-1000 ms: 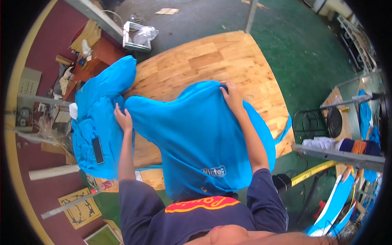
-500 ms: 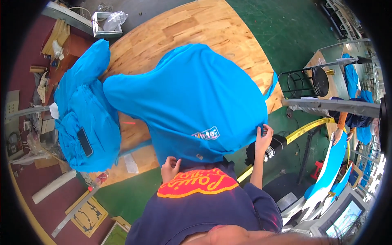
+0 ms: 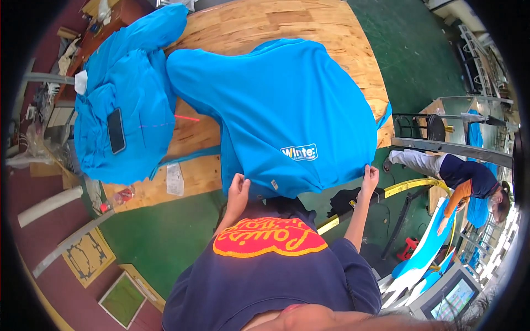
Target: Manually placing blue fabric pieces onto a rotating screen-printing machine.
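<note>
A large blue cloth cover, broad at the right with a narrower lobe at the left, lies spread on the wooden table. Its near part hangs past the table's front edge towards me and bears a printed patch and a small white tag. My left hand is closed on the near hem, left of the tag. At the near right corner, my right hand pinches the hem between thumb and fingers. A blue strap sticks out at the right. What lies under the cloth is hidden.
Left on the wooden table is a pile of blue cloth pieces with a dark phone on top. A white paper and a bottle lie near the front edge. Another person handles blue-and-white material at the right.
Both hands remain at the hem, which is drawn slightly more taut and flatter between them. The view has shifted, so the table sits higher and more of the other person shows.
</note>
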A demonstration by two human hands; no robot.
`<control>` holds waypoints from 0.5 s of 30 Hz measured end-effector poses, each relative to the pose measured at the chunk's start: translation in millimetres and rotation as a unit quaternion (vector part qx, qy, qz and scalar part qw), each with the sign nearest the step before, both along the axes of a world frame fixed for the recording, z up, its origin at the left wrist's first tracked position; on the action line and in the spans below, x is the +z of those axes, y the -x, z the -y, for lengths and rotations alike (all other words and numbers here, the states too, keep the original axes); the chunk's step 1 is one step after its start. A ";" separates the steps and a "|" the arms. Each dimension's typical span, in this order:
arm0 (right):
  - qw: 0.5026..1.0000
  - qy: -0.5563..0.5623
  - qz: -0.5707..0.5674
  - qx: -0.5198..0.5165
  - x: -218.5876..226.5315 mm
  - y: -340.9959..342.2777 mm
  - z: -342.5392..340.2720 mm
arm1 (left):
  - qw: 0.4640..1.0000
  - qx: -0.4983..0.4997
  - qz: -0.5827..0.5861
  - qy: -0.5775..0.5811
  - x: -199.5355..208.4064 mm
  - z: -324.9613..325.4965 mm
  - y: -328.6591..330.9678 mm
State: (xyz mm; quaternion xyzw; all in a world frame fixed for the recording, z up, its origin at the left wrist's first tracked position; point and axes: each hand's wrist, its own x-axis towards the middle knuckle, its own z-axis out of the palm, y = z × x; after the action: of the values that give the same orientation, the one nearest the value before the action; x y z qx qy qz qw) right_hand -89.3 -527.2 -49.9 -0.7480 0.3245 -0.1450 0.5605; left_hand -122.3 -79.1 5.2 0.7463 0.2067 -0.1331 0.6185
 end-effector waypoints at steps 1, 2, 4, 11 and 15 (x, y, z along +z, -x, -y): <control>1.000 0.001 -0.001 0.003 0.4 -0.8 -0.3 | 0.994 0.042 -0.050 0.090 -3.7 -5.6 3.1; 1.000 0.011 -0.007 0.004 0.2 -3.0 -0.4 | 0.985 0.047 -0.083 0.142 -6.6 -10.7 7.2; 1.000 0.022 -0.012 0.003 -1.4 -7.2 -2.2 | 0.979 0.060 -0.075 0.180 13.0 -7.2 6.6; 0.984 0.172 0.053 0.004 12.6 -3.0 3.6 | 0.986 0.017 0.042 0.158 16.7 -29.5 33.6; 0.981 0.188 -0.040 0.032 -4.3 5.5 7.7 | 0.986 0.039 0.028 0.158 -1.6 -40.4 47.6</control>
State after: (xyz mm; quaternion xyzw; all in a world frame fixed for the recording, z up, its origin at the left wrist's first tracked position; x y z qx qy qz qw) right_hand -94.7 -534.9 -54.2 -0.8552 0.2895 -0.1550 0.4010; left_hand -169.9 -38.7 3.7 0.6345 0.1946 -0.1193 0.7385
